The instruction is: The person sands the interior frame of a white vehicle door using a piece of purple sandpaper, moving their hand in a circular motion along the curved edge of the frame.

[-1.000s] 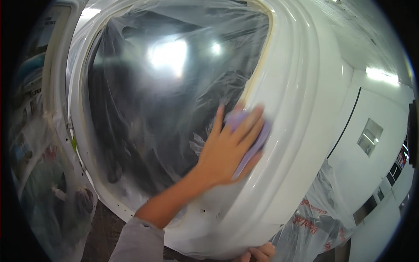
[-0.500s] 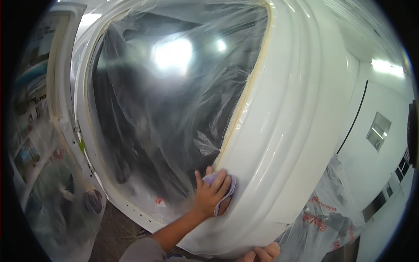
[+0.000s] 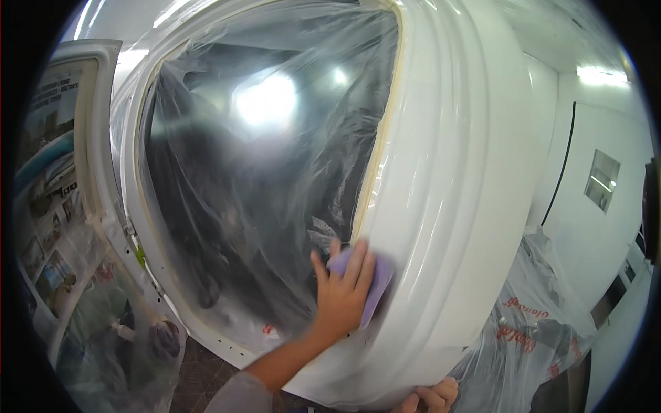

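Note:
My left hand [image 3: 344, 292] presses a thin purple sanding sheet [image 3: 377, 279] flat against the glossy white vehicle body panel [image 3: 427, 206]. Its fingers point up and lie over the sheet, and the thumb is hidden. The spot is just below and right of the window opening, at the lower end of the yellowish masking tape [image 3: 381, 155]. Clear plastic film [image 3: 261, 199] covers the dark opening beside the hand. Down at the panel's lower edge my right hand [image 3: 435, 396] rests with slightly bent fingers, partly cut off by the frame.
An opened door [image 3: 103, 138] covered with printed paper and plastic film stands at the left. More printed plastic film [image 3: 527, 330] hangs at the lower right. Beyond it is a white wall with a small window [image 3: 602, 180]. Dark flooring [image 3: 200, 375] shows under the sill.
The whole view has shifted slightly. My left hand appears a little higher and further right, and more of the purple sheet shows, spread flatter. My right hand stays at the lower edge.

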A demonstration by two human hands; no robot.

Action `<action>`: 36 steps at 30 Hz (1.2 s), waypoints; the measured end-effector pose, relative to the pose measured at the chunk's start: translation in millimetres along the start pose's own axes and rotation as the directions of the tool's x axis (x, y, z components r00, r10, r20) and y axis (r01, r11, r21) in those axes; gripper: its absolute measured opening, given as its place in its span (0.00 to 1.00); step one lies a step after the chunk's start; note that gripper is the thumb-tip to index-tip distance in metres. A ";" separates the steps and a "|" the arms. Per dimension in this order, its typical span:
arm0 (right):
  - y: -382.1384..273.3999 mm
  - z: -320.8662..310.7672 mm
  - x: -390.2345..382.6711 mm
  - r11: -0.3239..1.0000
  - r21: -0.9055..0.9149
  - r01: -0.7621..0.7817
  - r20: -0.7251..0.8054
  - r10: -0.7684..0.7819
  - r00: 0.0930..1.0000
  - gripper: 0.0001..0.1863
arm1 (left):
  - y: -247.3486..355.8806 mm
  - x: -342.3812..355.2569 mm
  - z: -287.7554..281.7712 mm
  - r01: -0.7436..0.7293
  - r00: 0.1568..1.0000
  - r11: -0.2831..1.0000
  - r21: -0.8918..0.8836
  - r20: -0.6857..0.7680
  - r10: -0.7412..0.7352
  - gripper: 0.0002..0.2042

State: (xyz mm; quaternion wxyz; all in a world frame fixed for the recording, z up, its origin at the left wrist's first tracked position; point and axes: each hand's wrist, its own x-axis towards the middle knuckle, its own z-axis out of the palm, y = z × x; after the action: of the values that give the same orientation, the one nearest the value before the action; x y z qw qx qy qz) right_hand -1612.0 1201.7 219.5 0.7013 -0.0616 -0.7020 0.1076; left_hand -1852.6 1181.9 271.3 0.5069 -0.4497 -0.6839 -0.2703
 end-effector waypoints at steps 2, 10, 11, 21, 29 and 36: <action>1.3 1.7 -0.4 1.000 -0.009 0.000 0.006 0.000 1.000 0.06 | 3.1 73.9 -26.2 -0.058 0.997 0.993 -0.101 -0.051 0.053 0.27; 2.6 -7.0 -0.5 1.000 0.015 0.020 -0.011 -0.020 1.000 0.06 | 16.6 -7.7 -21.6 0.012 0.993 0.999 -0.045 0.120 -0.006 0.26; 4.2 2.3 -2.9 1.000 0.016 0.017 -0.041 -0.016 0.999 0.06 | 7.5 1.6 -19.5 -0.017 0.993 0.999 -0.040 0.112 0.021 0.26; 4.1 -2.4 -5.1 0.998 0.051 -0.020 -0.032 0.021 0.999 0.06 | -3.7 217.2 -59.9 -0.214 0.956 0.971 -0.103 -0.226 0.187 0.24; 11.6 4.8 -23.9 0.997 0.077 0.005 -0.042 -0.002 0.999 0.08 | -11.9 1.7 -8.8 -0.159 0.985 0.986 -0.049 0.054 0.162 0.25; 13.1 -3.2 -22.0 0.998 0.062 0.015 -0.057 -0.012 0.998 0.08 | 0.8 133.6 -50.1 -0.208 0.977 0.906 -0.370 -0.030 0.212 0.31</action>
State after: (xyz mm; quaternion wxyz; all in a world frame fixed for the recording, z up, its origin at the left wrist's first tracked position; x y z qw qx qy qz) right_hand -1609.4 1209.5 194.9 0.7233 -0.0380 -0.6784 0.1230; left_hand -1840.2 1186.4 413.4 0.4350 -0.6098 -0.5710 -0.3360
